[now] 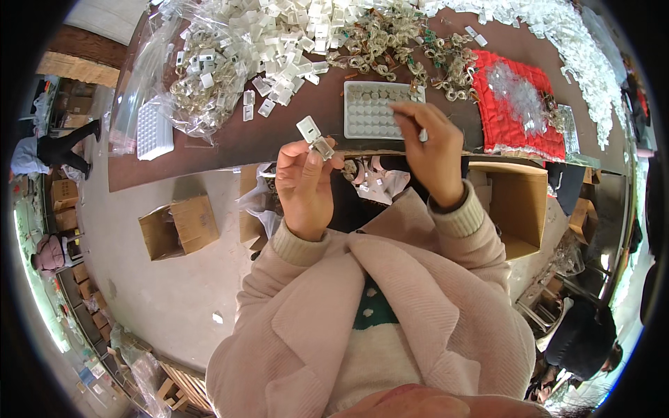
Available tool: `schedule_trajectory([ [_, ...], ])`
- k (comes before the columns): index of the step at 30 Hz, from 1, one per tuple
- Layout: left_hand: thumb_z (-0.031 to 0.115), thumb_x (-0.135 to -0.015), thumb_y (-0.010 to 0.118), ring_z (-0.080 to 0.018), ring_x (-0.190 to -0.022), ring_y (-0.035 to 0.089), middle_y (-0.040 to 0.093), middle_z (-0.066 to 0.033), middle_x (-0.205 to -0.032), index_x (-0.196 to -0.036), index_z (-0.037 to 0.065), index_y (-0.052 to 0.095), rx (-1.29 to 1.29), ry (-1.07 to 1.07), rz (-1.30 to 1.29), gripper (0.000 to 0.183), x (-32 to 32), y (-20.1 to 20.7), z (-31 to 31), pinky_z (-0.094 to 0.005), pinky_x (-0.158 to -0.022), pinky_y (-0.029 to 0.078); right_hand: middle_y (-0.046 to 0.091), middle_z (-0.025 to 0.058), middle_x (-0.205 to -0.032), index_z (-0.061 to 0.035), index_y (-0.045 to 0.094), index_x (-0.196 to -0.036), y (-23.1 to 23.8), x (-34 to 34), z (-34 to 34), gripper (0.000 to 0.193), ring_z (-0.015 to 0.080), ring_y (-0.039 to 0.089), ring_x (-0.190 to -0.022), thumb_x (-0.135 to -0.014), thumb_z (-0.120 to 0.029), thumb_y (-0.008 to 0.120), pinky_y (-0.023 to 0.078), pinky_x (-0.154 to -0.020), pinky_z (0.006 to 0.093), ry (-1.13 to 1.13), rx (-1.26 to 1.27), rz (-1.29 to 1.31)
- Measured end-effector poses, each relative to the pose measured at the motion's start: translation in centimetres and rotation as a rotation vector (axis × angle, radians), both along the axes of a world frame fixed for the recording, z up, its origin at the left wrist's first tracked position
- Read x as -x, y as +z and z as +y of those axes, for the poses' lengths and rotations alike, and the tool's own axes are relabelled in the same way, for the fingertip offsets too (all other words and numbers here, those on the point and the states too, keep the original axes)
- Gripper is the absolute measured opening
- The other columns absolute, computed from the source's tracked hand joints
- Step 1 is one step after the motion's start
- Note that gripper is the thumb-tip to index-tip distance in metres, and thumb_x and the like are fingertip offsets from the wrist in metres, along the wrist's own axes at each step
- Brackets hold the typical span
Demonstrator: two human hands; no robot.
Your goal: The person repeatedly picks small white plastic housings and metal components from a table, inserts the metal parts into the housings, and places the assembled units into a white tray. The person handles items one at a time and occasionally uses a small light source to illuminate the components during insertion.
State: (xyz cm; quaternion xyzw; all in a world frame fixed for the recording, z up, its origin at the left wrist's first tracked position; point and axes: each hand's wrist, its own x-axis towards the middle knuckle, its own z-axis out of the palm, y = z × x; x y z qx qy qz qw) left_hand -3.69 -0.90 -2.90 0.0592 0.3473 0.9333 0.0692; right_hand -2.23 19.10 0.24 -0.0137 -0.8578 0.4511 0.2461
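Observation:
My left hand (306, 184) pinches a small white plastic case (309, 129) just beyond the table's near edge. Its lid stands hinged open, and the lower half (323, 148) looks clear between my fingertips. Over the right part of a pale tray (357, 132) hovers my right hand (433, 143), fingers curled together. A small silvery disc (423, 135) shows beside its thumb. Rows of round hollows fill the tray, and several grey discs (376, 90) sit in its far rows. My right fingers hide part of the tray.
Behind lie heaps of white plastic cases (296, 35) and tangled clear-coated wire bundles (383, 42). A clear bag of parts (209, 83) and stacked white trays (155, 132) are at left. Red quilted cloth (519, 104) lies right. Cardboard boxes (195, 223) stand below; other people are farther off.

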Motion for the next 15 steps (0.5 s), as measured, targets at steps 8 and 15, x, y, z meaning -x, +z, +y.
schedule_trajectory([
  [8, 0.003, -0.098, 0.060, -0.0212, -0.086, 0.067, 0.071, -0.0167, -0.109, -0.111, 0.005, 0.060, 0.047, -0.066, -0.109, 0.013, 0.4, -0.5, 0.1, -0.0347, -0.079, 0.055, 0.067, 0.0071, -0.089, -0.0093, 0.072, -0.099, -2.4, 3.8, 1.7, 0.017, 0.0286, 0.066, -0.084, -0.083, -0.005, 0.070, 0.053, -0.071, 0.0389, -0.130, -0.437, 0.050],
  [15, 0.009, -0.099, 0.062, -0.0222, -0.091, 0.068, 0.070, -0.0184, -0.112, -0.114, 0.005, 0.061, 0.010, -0.184, -0.085, 0.016, 0.9, -0.8, -0.1, -0.0354, -0.084, 0.057, 0.063, 0.0078, -0.086, -0.0092, 0.064, -0.092, -2.2, 4.3, 1.4, 0.011, 0.0308, 0.064, -0.082, -0.083, -0.007, 0.069, 0.051, -0.069, 0.0409, -0.152, -0.499, -0.037],
])
